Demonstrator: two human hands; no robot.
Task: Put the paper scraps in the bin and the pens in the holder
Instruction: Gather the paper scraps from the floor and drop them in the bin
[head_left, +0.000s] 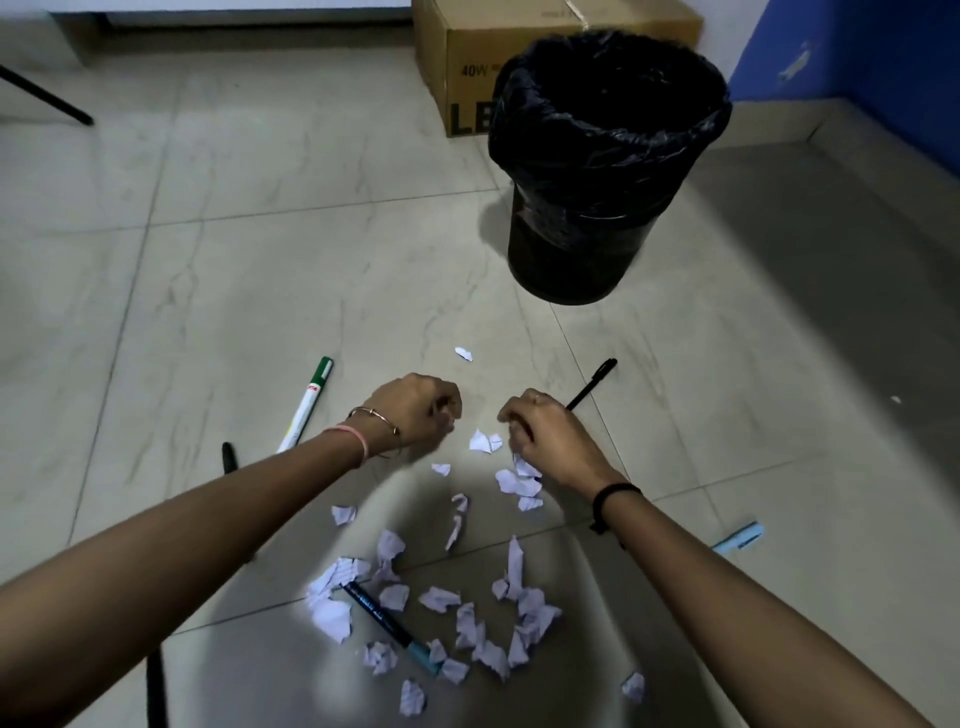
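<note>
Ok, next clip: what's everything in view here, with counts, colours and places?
bin: one, black with black liner, upright on the floor, far right of centre
cardboard box: one, brown, behind the bin
paper scraps: many, white, scattered on the floor between and below the hands
marker: one, green and white, left of the left hand
black pen: one, just beyond the right hand
second black pen: one, beside the left forearm
dark marker: one, teal cap, among the scraps
blue pen: one, light blue, right of the right forearm
floor: grey tiles
left hand: fingers curled, contents unclear
right hand: fingers curled over scraps, grip unclear
</note>
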